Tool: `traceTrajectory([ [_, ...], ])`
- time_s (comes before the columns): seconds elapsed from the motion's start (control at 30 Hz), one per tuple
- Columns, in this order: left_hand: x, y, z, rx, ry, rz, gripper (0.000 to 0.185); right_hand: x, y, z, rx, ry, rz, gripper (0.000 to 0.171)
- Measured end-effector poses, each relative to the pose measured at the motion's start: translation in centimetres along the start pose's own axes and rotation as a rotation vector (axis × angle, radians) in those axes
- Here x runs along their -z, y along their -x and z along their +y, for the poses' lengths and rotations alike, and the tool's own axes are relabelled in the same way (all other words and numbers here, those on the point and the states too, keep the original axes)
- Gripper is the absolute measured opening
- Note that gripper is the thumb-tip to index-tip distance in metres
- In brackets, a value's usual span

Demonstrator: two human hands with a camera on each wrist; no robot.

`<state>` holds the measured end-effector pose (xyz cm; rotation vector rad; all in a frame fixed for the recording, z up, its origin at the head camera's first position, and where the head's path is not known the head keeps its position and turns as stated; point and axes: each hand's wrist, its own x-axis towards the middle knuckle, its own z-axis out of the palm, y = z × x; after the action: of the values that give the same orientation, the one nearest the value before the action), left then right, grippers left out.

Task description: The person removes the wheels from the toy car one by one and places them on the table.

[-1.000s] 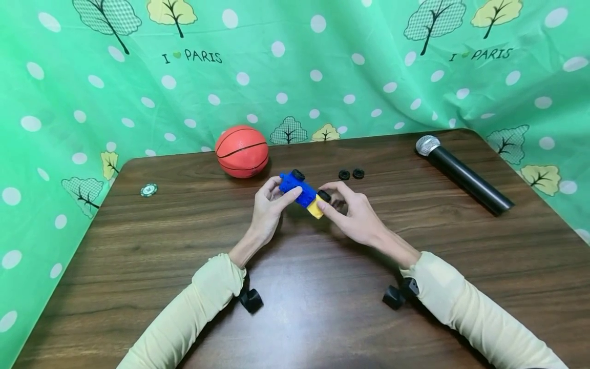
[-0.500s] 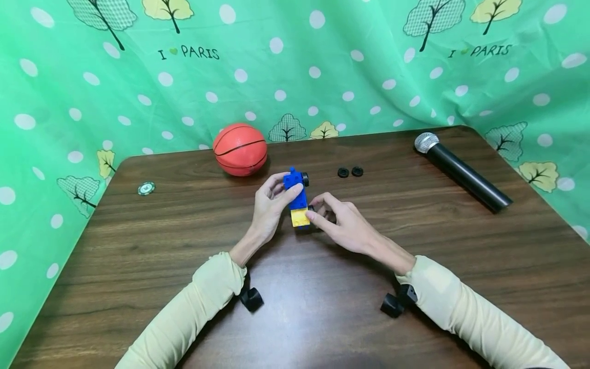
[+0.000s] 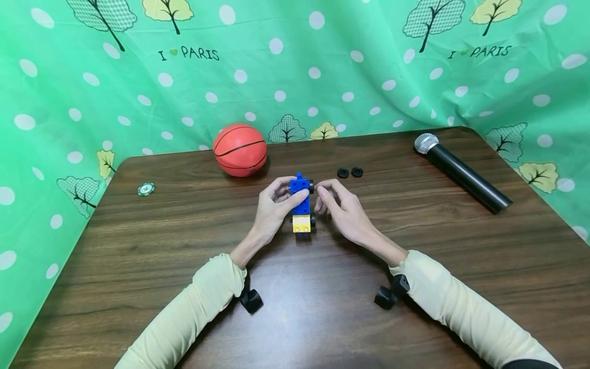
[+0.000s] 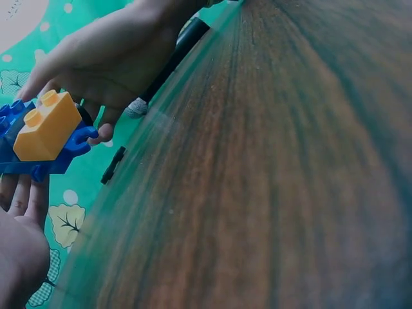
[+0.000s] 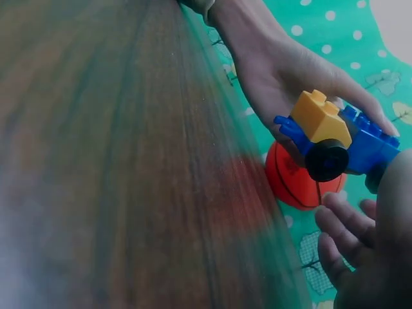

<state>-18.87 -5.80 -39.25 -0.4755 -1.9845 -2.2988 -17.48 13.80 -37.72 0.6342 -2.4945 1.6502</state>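
A small toy car (image 3: 301,204) made of blue bricks, with a yellow brick (image 3: 301,223) at its near end and black wheels, is at the middle of the brown table (image 3: 138,246). My left hand (image 3: 288,192) grips its blue body from the left, thumb on top. My right hand (image 3: 322,192) is at the car's right side. Its loosely curled fingertips are by the far wheel (image 3: 311,185) and hold nothing. In the right wrist view a wheel (image 5: 327,159) sits below the yellow brick (image 5: 320,118). The left wrist view shows the car (image 4: 45,129) against my right hand (image 4: 109,58).
Two loose black wheels (image 3: 349,172) lie just beyond my right hand. An orange ball (image 3: 240,149) rests at the back, a black microphone (image 3: 461,171) at the right, a small green-and-white chip (image 3: 145,189) at the left. A green patterned cloth hangs behind the table.
The car has turned from slanting to lengthwise, yellow end toward me. My right hand left the near wheel and moved up to the far wheel. My left hand kept its hold.
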Motion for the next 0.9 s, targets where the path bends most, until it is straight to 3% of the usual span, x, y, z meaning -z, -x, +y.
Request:
traceTrajectory([
  [0.13, 0.0, 0.0, -0.1, 0.001, 0.000, -0.004, 0.055, -0.4, -0.4, 0.2, 0.005, -0.076, 0.016, 0.031],
  [0.37, -0.1, 0.0, -0.1, 0.020, 0.000, -0.020, 0.042, -1.1, -1.0, 0.3, -0.011, -0.169, 0.017, 0.032],
  [0.9, -0.1, 0.0, 0.1, 0.043, -0.032, -0.070, 0.040, -2.4, -1.3, 0.1, -0.048, -0.262, 0.044, 0.030],
])
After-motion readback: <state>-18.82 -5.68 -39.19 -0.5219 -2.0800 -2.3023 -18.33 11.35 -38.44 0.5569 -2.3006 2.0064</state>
